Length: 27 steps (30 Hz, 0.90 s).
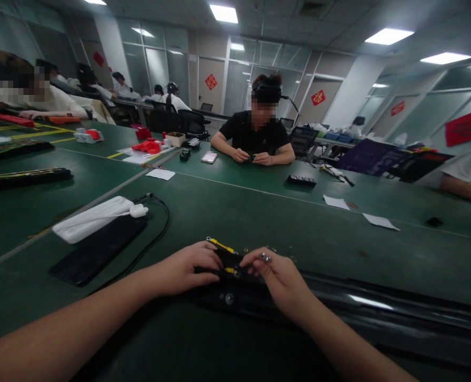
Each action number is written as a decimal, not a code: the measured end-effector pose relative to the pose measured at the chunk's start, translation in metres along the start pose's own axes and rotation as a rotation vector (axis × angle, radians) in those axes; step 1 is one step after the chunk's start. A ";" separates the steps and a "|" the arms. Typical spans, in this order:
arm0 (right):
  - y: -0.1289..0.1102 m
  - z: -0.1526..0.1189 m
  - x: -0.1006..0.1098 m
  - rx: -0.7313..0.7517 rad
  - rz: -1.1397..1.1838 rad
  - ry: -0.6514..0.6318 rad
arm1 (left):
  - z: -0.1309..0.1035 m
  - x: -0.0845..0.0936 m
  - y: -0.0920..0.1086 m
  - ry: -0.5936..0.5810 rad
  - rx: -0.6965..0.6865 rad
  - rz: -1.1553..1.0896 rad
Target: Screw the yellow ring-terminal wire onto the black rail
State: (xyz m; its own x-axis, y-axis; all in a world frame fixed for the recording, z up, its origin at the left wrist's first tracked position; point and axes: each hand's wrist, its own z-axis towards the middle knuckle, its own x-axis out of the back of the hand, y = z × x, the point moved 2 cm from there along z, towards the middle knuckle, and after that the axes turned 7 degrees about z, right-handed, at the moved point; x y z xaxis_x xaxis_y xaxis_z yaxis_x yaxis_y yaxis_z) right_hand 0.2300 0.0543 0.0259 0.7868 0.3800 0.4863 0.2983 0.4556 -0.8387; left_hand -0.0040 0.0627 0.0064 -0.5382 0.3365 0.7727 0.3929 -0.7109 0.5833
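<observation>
A long, glossy black housing (339, 292) lies across the near side of the green table (243, 212). My left hand (193, 268) grips its left end, thumb on the near side and fingers over the far side. Over the same end, my right hand (277, 278) is closed in a pinch, with a ring on one finger; what its fingertips hold is hidden. A yellow wire (221, 245) with ring terminals sticks out beyond the housing, and another bit of yellow shows between my hands. Near it, a round metal screw head (229, 298) sits on the housing's near side.
A white power bank (92, 220) and a black phone (100, 249) lie to the left with a black cable (167, 217). Across the table a person (255, 132) handles a small part. Red parts (150, 146) and paper slips (160, 174) lie further back.
</observation>
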 end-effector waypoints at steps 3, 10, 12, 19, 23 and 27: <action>0.000 0.000 0.000 0.003 0.003 0.001 | 0.000 0.000 0.000 0.002 0.002 0.004; 0.000 0.002 0.001 -0.004 -0.007 0.013 | 0.000 0.000 -0.001 -0.005 -0.001 0.007; -0.001 0.002 0.001 -0.006 -0.009 0.015 | 0.000 0.000 -0.001 -0.007 -0.002 0.007; -0.002 0.001 0.001 0.001 -0.002 0.028 | 0.000 0.001 0.001 -0.014 -0.005 0.015; -0.002 0.002 0.000 0.006 -0.027 0.037 | 0.001 0.001 0.001 -0.014 -0.004 0.016; -0.004 0.001 -0.001 0.013 -0.074 0.016 | 0.001 0.001 0.001 -0.008 0.005 0.012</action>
State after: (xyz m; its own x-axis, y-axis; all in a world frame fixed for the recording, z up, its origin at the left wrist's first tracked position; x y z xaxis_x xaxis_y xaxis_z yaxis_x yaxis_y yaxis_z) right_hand 0.2277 0.0532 0.0287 0.7715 0.3324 0.5425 0.3489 0.4920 -0.7976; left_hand -0.0034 0.0629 0.0075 -0.5276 0.3329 0.7816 0.4033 -0.7116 0.5753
